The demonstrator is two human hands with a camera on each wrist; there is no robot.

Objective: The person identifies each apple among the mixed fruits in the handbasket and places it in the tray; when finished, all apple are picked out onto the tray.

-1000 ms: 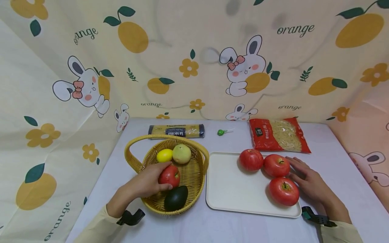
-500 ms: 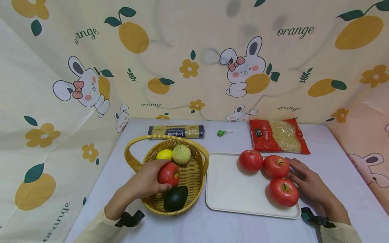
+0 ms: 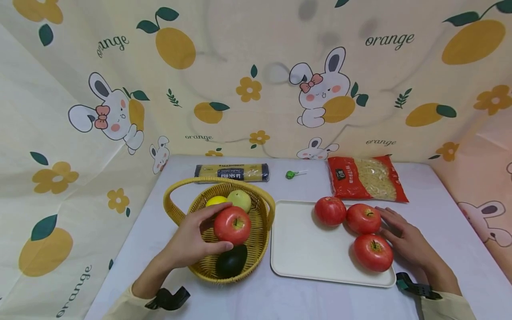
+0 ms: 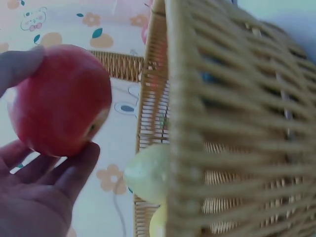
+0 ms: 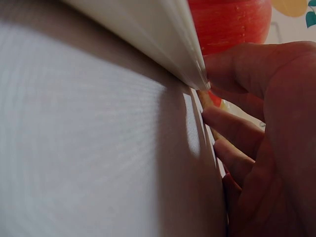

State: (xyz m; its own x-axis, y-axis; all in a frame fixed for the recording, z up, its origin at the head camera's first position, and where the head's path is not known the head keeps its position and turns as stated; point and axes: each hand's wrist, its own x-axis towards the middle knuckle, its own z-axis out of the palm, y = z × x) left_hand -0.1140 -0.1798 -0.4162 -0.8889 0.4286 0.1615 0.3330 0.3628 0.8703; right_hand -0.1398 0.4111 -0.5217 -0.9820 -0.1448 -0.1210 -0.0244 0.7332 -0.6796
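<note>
In the head view my left hand (image 3: 192,238) grips a red apple (image 3: 232,225) between thumb and fingers, over the yellow wicker basket (image 3: 262,244). The left wrist view shows the apple (image 4: 61,101) raised above the basket rim. Inside the basket are a dark green avocado (image 3: 232,261), a pale green round fruit (image 3: 240,200) and a yellow lemon (image 3: 216,201), partly hidden by the hand. My right hand (image 3: 408,238) rests with loose fingers at the right edge of the white tray (image 3: 304,244), beside two red apples (image 3: 374,252). A third red fruit (image 3: 330,211) sits left of them.
Behind the basket lies a spaghetti pack (image 3: 232,172). A green lollipop (image 3: 290,174) is at the back middle, and a red bag of pasta (image 3: 368,178) lies behind the tray. The basket's handle (image 3: 224,180) arches over its far side. Printed cloth surrounds the table.
My left hand has lifted the apple from among the basket's fruit and moved it up and slightly right. The right hand has stayed in place.
</note>
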